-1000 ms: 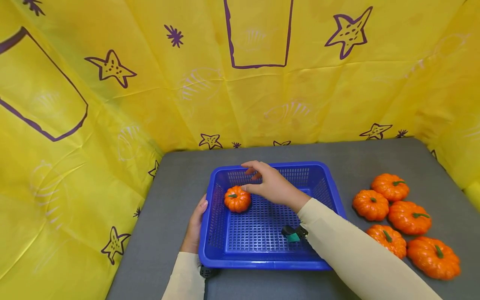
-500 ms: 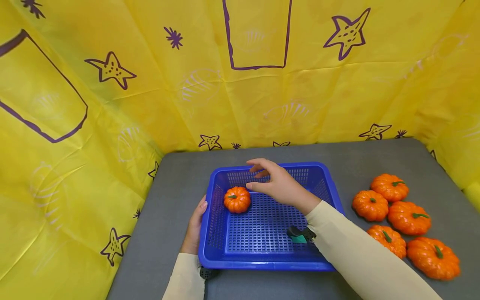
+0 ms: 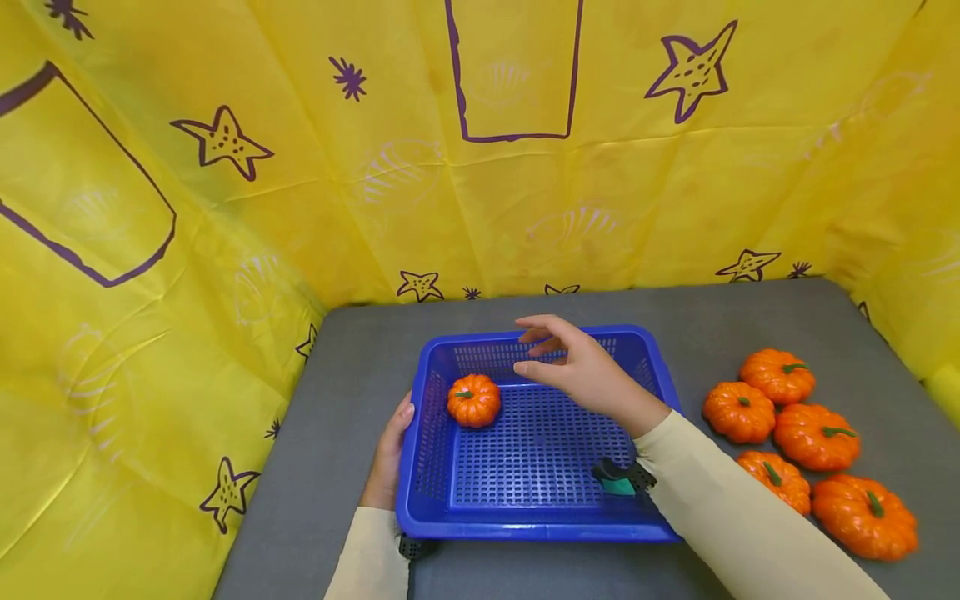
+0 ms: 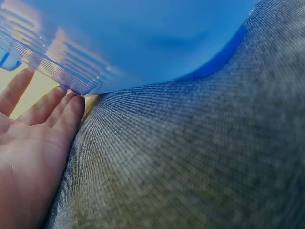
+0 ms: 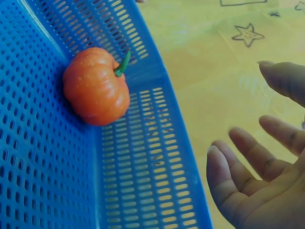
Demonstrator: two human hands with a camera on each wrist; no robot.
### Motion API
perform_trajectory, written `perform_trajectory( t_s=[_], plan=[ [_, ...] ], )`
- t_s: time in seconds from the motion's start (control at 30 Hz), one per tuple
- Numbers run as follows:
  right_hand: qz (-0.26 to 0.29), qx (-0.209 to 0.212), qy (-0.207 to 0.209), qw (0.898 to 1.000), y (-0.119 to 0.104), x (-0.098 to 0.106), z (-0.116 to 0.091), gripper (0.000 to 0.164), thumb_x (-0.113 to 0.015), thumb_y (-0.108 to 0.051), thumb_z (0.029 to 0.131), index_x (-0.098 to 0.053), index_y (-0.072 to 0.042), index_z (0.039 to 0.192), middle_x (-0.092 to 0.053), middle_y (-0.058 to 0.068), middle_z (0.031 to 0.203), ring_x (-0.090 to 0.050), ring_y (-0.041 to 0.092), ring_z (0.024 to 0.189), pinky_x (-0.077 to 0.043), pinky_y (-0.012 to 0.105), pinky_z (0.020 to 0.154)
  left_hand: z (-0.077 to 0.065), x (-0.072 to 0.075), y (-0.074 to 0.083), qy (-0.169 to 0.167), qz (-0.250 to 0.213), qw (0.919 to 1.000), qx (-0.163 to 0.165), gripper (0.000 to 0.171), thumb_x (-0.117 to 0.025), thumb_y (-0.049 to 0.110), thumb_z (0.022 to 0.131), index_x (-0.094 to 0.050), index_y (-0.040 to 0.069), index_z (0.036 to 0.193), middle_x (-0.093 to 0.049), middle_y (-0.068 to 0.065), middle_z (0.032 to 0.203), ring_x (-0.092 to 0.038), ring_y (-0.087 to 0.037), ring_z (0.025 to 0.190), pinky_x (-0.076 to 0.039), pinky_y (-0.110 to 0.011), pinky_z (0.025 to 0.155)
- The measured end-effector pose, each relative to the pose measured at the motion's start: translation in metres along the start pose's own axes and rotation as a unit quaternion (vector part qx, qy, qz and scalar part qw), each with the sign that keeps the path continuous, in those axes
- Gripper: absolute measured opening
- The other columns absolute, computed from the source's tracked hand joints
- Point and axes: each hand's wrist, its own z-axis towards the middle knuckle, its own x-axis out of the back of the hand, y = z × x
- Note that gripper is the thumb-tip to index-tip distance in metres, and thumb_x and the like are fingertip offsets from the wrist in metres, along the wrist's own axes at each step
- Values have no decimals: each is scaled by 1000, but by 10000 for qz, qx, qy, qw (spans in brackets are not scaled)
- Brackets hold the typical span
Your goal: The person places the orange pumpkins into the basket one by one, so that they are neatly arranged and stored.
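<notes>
A blue plastic basket (image 3: 540,531) with slotted walls sits on the grey table. One small orange pumpkin (image 3: 474,401) with a green stem lies inside, by the left wall toward the back. My left hand (image 3: 392,450) rests along the basket's left side; in the left wrist view its straight fingers (image 4: 43,107) touch the slotted wall from outside. Over the basket's back right part hovers my right hand (image 3: 581,362), fingers loosely bent and nothing between them. The right wrist view shows that hand's fingers (image 5: 248,164) spread apart, with the pumpkin (image 5: 96,87) away from them in the basket.
Several more orange pumpkins (image 3: 817,437) lie grouped on the table right of the basket, one partly covered by the right sleeve (image 3: 750,508). A yellow cloth (image 3: 510,208) with purple drawings walls off the back and sides of the grey table (image 3: 337,375).
My right hand has drawn away from the pumpkin in the basket, moving to the right. That pumpkin stays in place, and the left hand keeps its place at the basket's side.
</notes>
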Motion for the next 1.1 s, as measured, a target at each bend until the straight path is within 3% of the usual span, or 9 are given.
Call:
perform_trajectory(
  t_s=[0.27,0.63,0.8,1.1],
  plan=[
    [-67,127,123,9998,3,5,-10,59,-79,-29,104,-56,-17,157,-61,15,146,-60,39,128,-52,59,101,-1,0,0,-17,-44,10000,28,65,-39,40,114,-24,17,174,-55,-5,157,-59,-25,133,-49,-44,111],
    [-140,355,266,9989,-5,10,-24,57,-79,-26,103,-58,-19,155,-62,10,144,-62,35,127,-52,58,100,-1,-2,1,-17,-116,9999,99,66,-40,39,114,-23,18,174,-53,-5,160,-57,-26,136,-47,-46,113],
    [-188,308,371,9987,-10,14,-31,57,-80,-25,102,-58,-20,155,-62,8,144,-62,31,126,-52,57,100,-1,-1,1,-125,-95,9999,13,65,-38,39,115,-22,16,174,-53,-5,159,-57,-25,135,-47,-45,113],
    [-224,256,534,9980,-8,21,-41,56,-78,-23,104,-56,-15,155,-63,8,142,-62,35,127,-52,57,101,1,-1,1,-174,-70,9998,-61,64,-38,37,114,-25,16,173,-56,-6,156,-60,-25,132,-50,-45,110]
  ],
)
